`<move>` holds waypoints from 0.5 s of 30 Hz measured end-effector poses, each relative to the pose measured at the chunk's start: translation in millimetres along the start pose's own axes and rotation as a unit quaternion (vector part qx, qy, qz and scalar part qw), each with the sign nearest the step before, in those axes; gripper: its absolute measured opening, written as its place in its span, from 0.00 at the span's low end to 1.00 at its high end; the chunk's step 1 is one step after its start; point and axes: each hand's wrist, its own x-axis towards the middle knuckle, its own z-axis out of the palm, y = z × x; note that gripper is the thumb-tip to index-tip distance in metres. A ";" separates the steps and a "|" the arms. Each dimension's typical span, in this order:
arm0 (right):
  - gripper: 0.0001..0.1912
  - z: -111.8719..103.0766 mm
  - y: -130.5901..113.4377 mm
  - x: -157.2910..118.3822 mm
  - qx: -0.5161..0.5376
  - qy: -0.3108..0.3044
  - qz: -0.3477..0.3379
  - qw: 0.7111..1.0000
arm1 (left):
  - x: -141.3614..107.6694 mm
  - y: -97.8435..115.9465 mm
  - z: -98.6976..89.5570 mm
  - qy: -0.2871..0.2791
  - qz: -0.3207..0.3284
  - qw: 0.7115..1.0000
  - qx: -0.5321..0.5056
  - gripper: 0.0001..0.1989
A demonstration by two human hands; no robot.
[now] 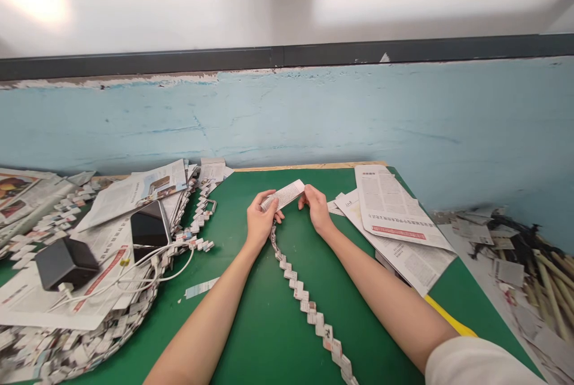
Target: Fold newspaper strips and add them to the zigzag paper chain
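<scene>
A small folded strip of newsprint is held between both hands above the green table. My left hand grips its left end, with thumb on top and fingers around it. My right hand pinches the strip's right end. From beneath my left hand a zigzag chain of folded paper runs down the table toward the front edge. Whether my left hand also holds the chain's upper end is hard to make out.
Left on the green table lie newspapers, coiled paper chains, a phone, a black box and a white cable. Newspaper sheets and something yellow are at the right. Paper scraps and sticks lie beyond.
</scene>
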 end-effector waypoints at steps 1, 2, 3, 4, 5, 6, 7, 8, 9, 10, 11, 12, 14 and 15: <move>0.28 0.2 -1.3 -0.5 -0.018 -0.002 -0.003 1.000 | 0.3 -0.8 0.1 -0.001 0.002 1.000 0.001 0.27; 0.27 0.6 -2.5 -0.9 -0.032 -0.003 -0.005 0.999 | 0.6 -1.3 0.2 -0.003 0.004 1.000 0.002 0.26; 0.27 1.0 -3.4 -1.2 -0.041 -0.003 -0.005 0.999 | 0.7 -1.6 0.4 -0.006 0.007 1.000 0.003 0.26; 0.26 1.4 -4.0 -1.3 -0.046 -0.001 -0.005 0.999 | 0.7 -1.7 0.7 -0.009 0.011 1.000 0.004 0.26; 0.26 1.7 -4.1 -1.3 -0.047 0.001 -0.005 0.999 | 0.7 -1.6 0.9 -0.012 0.013 1.000 0.007 0.25; 0.25 2.0 -4.0 -1.2 -0.046 0.002 -0.003 0.999 | 0.5 -1.4 1.2 -0.014 0.015 1.000 0.010 0.25; 0.25 2.0 -3.6 -1.1 -0.046 0.003 -0.003 0.999 | 0.4 -1.0 1.5 -0.015 0.016 1.000 0.014 0.25; 0.24 2.0 -3.1 -1.1 -0.048 0.003 -0.001 0.999 | 0.2 -0.6 1.8 -0.015 0.014 1.000 0.018 0.25; 0.24 1.8 -2.5 -1.1 -0.050 0.003 -0.001 0.999 | -0.1 -0.1 2.2 -0.016 0.012 1.000 0.023 0.25; 0.24 1.6 -2.0 -1.1 -0.053 0.003 -0.001 0.999 | -0.3 0.4 2.5 -0.016 0.010 0.999 0.028 0.25; 0.23 1.4 -1.7 -1.1 -0.056 0.002 -0.002 0.998 | -0.4 0.9 2.9 -0.017 0.007 0.999 0.031 0.25; 0.23 1.2 -1.5 -1.1 -0.060 0.002 -0.004 0.998 | -0.5 1.3 3.2 -0.017 0.006 0.999 0.034 0.25; 0.24 1.2 -1.7 -1.1 -0.063 0.005 -0.009 0.998 | -0.7 2.1 3.7 -0.017 0.004 0.999 0.037 0.25; 0.24 1.3 -2.1 -0.9 -0.061 0.007 -0.010 0.998 | -0.8 2.5 3.9 -0.016 0.004 0.999 0.037 0.25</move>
